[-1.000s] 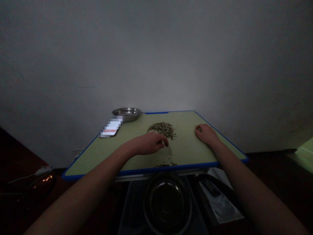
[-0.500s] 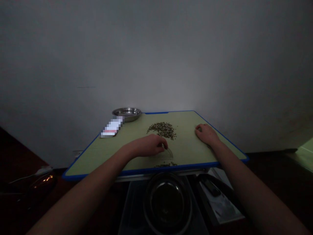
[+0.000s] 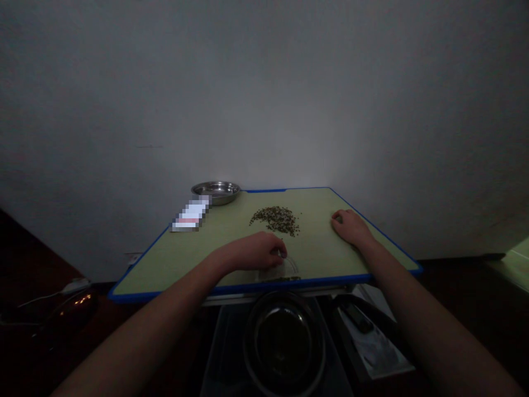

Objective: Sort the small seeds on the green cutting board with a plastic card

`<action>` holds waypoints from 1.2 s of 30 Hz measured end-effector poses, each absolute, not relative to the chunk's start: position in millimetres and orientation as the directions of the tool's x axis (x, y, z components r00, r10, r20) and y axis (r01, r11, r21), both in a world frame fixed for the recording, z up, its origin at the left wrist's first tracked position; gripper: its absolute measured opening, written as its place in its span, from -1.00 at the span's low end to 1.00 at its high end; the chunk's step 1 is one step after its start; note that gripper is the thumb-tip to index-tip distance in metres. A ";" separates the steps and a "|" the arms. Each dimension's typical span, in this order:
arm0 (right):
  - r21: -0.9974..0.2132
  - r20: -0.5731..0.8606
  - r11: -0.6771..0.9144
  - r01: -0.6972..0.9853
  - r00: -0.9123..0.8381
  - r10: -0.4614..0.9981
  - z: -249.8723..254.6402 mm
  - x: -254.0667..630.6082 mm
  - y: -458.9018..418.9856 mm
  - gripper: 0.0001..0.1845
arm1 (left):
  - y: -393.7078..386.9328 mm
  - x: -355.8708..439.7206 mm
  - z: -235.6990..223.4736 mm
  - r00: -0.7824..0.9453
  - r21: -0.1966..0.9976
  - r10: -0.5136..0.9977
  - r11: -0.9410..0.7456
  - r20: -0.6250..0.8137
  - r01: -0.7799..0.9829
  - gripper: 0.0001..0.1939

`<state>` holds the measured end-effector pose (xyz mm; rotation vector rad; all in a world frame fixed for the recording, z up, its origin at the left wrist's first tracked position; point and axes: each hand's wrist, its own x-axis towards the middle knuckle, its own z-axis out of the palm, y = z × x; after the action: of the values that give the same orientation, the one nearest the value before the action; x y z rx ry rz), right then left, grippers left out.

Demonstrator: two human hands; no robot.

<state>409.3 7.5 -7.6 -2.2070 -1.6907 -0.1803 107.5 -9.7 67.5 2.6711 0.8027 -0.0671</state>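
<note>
My left hand (image 3: 266, 251) is closed on a clear, curved piece of plastic (image 3: 292, 267), low over the near edge of the table. Just in front of this piece, small dark seeds (image 3: 281, 279) lie in a thin line along the edge. A larger patch of the same brown seeds (image 3: 276, 218) is spread on the tabletop beyond my left hand. My right hand (image 3: 350, 226) rests on the table's right side with its fingers curled in. Whatever may be inside those fingers is hidden. Below the near edge stands a round, dark-looking bowl (image 3: 250, 353).
The pale green table (image 3: 165, 270) has a blue rim and stands against a grey wall. At its far left are a shiny metal basin (image 3: 225, 199) and a phone-like blurred rectangle (image 3: 190, 216). Lower right, a dark strap (image 3: 351, 309) lies over a pale sheet.
My left hand has come slightly nearer the front edge with the plastic piece. The seeds there now lie in a narrower line at the rim. My right hand stays in place.
</note>
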 end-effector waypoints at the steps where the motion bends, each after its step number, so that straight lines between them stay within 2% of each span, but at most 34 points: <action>1: -0.200 0.311 -0.225 0.954 0.279 0.909 -7.9 409.5 7.8 -0.70 | -10.6 107.6 67.7 0.840 0.318 0.523 -0.780 -0.145 0.540 -0.69; 12: -0.181 0.313 -0.218 0.959 0.266 0.912 -8.8 410.7 8.5 -0.68 | -8.6 108.5 61.7 0.854 0.371 0.504 -0.773 -0.132 0.514 -0.69; 20: -0.183 0.314 -0.220 0.958 0.269 0.910 -9.6 411.4 8.8 -0.69 | -8.1 106.5 59.9 0.846 0.512 0.504 -0.688 -0.173 0.514 -0.75; 27: -0.191 0.319 -0.222 0.956 0.274 0.907 -11.3 412.3 9.3 -0.69 | -11.5 107.1 64.4 0.842 0.499 0.510 -0.692 -0.174 0.522 -0.75; 36: -0.195 0.324 -0.214 0.957 0.269 0.907 -11.9 412.8 9.7 -0.69 | -7.3 97.4 70.4 0.813 0.604 0.542 -0.582 -0.212 0.545 -0.77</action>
<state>412.8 9.7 -11.9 -2.1931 -1.6976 -0.1972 97.4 -7.3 70.4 2.3145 0.7957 -0.0053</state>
